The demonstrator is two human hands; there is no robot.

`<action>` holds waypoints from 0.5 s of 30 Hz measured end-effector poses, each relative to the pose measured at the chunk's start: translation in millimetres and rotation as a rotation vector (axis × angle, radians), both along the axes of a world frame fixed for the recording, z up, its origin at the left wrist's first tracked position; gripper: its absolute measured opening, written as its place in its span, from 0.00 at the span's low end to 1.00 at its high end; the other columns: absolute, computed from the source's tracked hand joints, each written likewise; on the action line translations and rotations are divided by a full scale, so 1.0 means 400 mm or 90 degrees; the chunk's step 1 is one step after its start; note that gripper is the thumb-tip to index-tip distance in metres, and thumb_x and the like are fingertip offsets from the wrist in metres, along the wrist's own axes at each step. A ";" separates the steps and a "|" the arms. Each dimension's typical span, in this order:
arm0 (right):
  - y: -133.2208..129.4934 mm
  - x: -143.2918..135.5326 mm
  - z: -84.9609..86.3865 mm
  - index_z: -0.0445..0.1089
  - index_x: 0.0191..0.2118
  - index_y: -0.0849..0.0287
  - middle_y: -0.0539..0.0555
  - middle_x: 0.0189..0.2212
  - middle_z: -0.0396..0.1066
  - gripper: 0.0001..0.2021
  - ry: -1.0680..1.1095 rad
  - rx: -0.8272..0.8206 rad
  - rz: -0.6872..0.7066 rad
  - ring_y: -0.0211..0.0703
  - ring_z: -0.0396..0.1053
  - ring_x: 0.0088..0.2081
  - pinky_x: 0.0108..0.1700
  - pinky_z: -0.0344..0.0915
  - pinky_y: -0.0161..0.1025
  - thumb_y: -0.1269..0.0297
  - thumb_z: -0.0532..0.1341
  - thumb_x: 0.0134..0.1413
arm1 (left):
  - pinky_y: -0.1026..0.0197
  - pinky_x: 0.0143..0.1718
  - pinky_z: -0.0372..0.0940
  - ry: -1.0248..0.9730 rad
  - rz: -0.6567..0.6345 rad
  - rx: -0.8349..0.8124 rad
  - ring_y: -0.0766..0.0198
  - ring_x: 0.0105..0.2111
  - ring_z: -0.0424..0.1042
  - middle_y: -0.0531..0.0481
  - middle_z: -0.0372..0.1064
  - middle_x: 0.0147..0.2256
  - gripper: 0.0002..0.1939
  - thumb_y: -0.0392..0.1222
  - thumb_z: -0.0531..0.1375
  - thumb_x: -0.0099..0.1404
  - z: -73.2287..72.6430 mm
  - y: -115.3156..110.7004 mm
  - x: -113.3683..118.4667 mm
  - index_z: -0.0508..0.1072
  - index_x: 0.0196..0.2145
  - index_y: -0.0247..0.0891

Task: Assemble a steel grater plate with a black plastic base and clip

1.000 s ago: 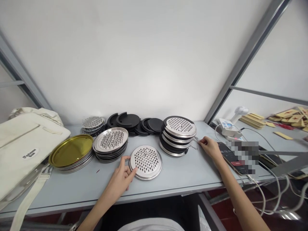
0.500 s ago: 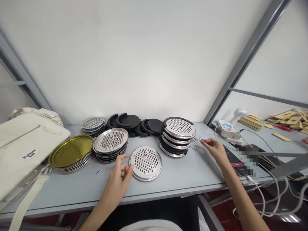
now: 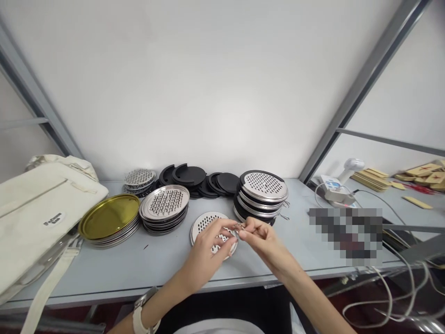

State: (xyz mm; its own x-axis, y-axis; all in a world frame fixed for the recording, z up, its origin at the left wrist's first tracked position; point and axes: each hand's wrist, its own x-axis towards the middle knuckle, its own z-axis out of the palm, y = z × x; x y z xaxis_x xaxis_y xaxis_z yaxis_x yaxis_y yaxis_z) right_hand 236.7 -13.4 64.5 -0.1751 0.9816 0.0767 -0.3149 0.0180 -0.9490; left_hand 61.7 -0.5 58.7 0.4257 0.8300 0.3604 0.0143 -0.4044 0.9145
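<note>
My right hand (image 3: 259, 236) is closed in a pinch on a small bent wire clip (image 3: 239, 227), mostly hidden by the fingertips. My left hand (image 3: 212, 248) meets it from the other side, its fingertips closed at the same clip. Below the two hands, a round metal grater disc (image 3: 200, 223) lies flat on the table, partly covered by them. Just behind my right hand stands a stack of grater discs with black rims (image 3: 263, 185), wire loops (image 3: 285, 204) sticking out at its right side.
To the left are a stack of grater discs (image 3: 166, 202), gold-coloured round lids (image 3: 109, 217) and a cream bag (image 3: 41, 208). Black round parts (image 3: 189, 175) lie along the wall. At the right are a white scanner (image 3: 351, 167), cables and wooden pieces (image 3: 371, 178).
My right hand has come left from beside the rimmed stack, bringing the wire clip over the grater disc. My left hand has moved right from the disc's edge and met it.
</note>
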 end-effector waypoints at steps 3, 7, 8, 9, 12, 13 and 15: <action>0.020 -0.038 -0.027 0.63 0.26 0.58 0.48 0.28 0.70 0.12 0.011 -0.001 0.027 0.36 0.67 0.34 0.39 0.61 0.34 0.64 0.68 0.48 | 0.66 0.28 0.71 -0.026 0.034 0.004 0.65 0.33 0.70 0.48 0.65 0.36 0.07 0.40 0.55 0.66 -0.018 0.025 -0.013 0.71 0.38 0.39; 0.043 -0.064 -0.058 0.64 0.27 0.58 0.49 0.28 0.70 0.11 -0.024 -0.005 0.033 0.38 0.68 0.34 0.39 0.61 0.35 0.62 0.67 0.50 | 0.66 0.31 0.70 0.017 0.078 0.032 0.66 0.32 0.69 0.50 0.66 0.34 0.05 0.37 0.56 0.65 -0.044 0.050 -0.044 0.71 0.34 0.38; 0.049 -0.069 -0.065 0.64 0.27 0.58 0.49 0.27 0.69 0.11 -0.041 0.010 0.016 0.37 0.67 0.33 0.37 0.61 0.34 0.62 0.67 0.49 | 0.65 0.33 0.70 0.028 0.096 0.042 0.66 0.32 0.70 0.50 0.66 0.33 0.04 0.36 0.56 0.64 -0.049 0.054 -0.050 0.71 0.34 0.38; 0.054 -0.073 -0.073 0.65 0.27 0.58 0.49 0.28 0.69 0.11 -0.065 0.036 -0.011 0.37 0.66 0.32 0.36 0.61 0.34 0.62 0.67 0.49 | 0.65 0.34 0.69 0.041 0.116 0.050 0.66 0.33 0.70 0.51 0.67 0.33 0.04 0.36 0.56 0.64 -0.054 0.058 -0.055 0.70 0.34 0.38; 0.067 -0.075 -0.099 0.67 0.29 0.58 0.50 0.30 0.69 0.08 -0.148 0.145 -0.088 0.39 0.66 0.34 0.38 0.62 0.35 0.62 0.66 0.51 | 0.65 0.35 0.68 0.078 0.172 0.061 0.65 0.34 0.70 0.51 0.69 0.32 0.03 0.37 0.56 0.64 -0.066 0.062 -0.061 0.70 0.35 0.38; 0.071 -0.072 -0.109 0.68 0.29 0.58 0.51 0.30 0.70 0.07 -0.174 0.172 -0.098 0.40 0.67 0.36 0.39 0.62 0.36 0.62 0.65 0.52 | 0.65 0.35 0.67 0.085 0.179 0.056 0.65 0.34 0.71 0.51 0.69 0.32 0.03 0.37 0.56 0.64 -0.070 0.062 -0.060 0.69 0.35 0.38; 0.074 -0.064 -0.128 0.70 0.32 0.58 0.52 0.32 0.71 0.06 -0.220 0.207 -0.100 0.43 0.68 0.38 0.42 0.63 0.38 0.62 0.63 0.55 | 0.65 0.35 0.67 0.085 0.177 0.038 0.65 0.34 0.72 0.51 0.70 0.33 0.03 0.38 0.57 0.63 -0.079 0.059 -0.057 0.69 0.35 0.38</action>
